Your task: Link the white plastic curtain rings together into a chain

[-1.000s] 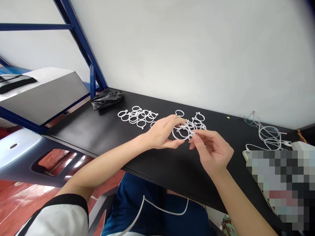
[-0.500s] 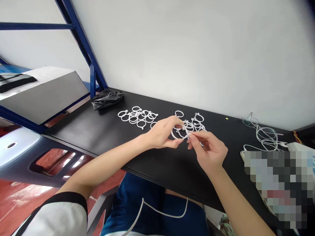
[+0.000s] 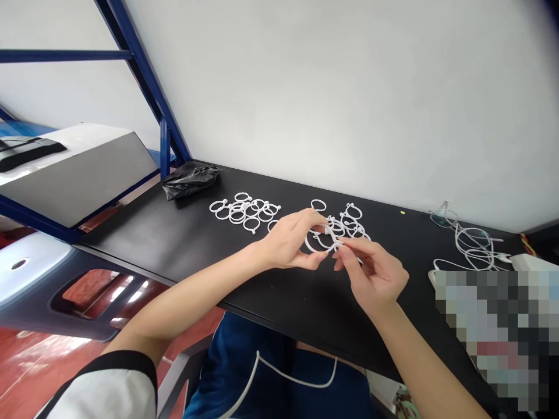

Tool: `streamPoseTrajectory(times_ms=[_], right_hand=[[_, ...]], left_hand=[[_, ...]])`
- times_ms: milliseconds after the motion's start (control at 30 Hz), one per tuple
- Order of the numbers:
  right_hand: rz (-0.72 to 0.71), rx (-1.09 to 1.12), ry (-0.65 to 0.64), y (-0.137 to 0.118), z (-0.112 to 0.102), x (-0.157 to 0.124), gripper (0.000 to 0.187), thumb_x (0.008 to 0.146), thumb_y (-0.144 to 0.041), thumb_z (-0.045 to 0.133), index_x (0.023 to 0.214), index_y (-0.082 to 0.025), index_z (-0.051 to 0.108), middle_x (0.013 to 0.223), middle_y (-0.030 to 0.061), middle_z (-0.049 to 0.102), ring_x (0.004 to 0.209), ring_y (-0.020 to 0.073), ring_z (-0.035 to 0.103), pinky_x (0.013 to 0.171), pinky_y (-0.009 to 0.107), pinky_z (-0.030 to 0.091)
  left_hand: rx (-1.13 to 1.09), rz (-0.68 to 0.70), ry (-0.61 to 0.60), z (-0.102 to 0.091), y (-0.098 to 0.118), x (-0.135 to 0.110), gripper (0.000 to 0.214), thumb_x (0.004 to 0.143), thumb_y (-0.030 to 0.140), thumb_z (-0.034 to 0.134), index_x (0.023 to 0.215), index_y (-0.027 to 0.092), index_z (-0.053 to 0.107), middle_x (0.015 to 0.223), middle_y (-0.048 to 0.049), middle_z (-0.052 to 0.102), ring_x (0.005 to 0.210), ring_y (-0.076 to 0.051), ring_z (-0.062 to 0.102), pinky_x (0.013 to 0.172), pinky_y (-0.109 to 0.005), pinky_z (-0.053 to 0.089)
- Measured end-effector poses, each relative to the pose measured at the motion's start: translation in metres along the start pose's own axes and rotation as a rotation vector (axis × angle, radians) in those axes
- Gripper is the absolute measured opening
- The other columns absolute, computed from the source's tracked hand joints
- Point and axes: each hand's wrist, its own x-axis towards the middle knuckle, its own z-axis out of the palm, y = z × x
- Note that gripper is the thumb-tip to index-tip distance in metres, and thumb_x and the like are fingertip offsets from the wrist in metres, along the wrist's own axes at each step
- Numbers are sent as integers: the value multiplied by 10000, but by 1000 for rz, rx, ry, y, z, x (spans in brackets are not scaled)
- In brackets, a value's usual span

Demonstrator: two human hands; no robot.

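Above the black table, my left hand (image 3: 293,240) curls its thumb and fingers around the left side of a white curtain ring (image 3: 311,244). My right hand (image 3: 374,269) is closed in a pinch on the ring's right side, where its small end parts meet; the fingertips hide the detail. Just behind my hands lies a loose group of white curtain rings (image 3: 354,210), each with a small eyelet. A second pile of such rings (image 3: 238,215) sits to the left of my left hand.
A crumpled black plastic bag (image 3: 190,181) lies at the table's (image 3: 144,233) far left corner. Tangled white cables (image 3: 474,241) and a blurred-out object (image 3: 493,331) occupy the right side. A white wall rises behind, with a blue metal frame (image 3: 148,87) at left. A blue-grey stool (image 3: 87,291) stands below.
My right hand has shifted slightly right and down, still pinching the ring. The left hand keeps its hold on the other side. The view has tilted a little.
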Motion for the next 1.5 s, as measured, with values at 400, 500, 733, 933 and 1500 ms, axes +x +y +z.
streamPoseTrajectory(times_ms=[400,500,733,933,1500], right_hand=[[-157,-37,-39,1,-3,3,417,808,-15,686,1107,-302,732,1002,17,758,698,167,736,532,297,623],[-163,-56,-27,2,-2,3,435,813,-11,683,1124,-312,725,999,15,757,708,166,733,558,306,632],[-179,-82,1,2,0,2,445,806,0,690,1127,-306,722,987,19,759,712,161,727,565,305,629],[-186,-107,28,2,0,1,415,816,-23,689,1122,-302,721,967,23,760,715,172,729,557,311,631],[-111,-143,99,-8,-2,-3,428,783,-54,743,1123,-312,719,904,11,771,717,205,735,568,339,626]], left_hand=[[-45,-69,38,2,1,-5,399,935,542,463,1033,156,487,772,-28,563,680,-148,560,606,-286,505],[-41,-86,31,2,0,-6,412,939,553,453,1030,153,484,767,-31,562,679,-148,557,608,-287,506],[-47,-74,46,4,0,-8,388,943,521,476,1048,147,488,774,-32,560,684,-148,550,608,-277,508],[-100,-128,28,7,3,-11,423,942,536,472,1134,159,462,857,-45,588,722,-151,583,627,-276,522],[-165,-262,-3,7,11,-11,447,868,589,578,1017,174,505,830,-25,617,673,-125,594,599,-245,512]])
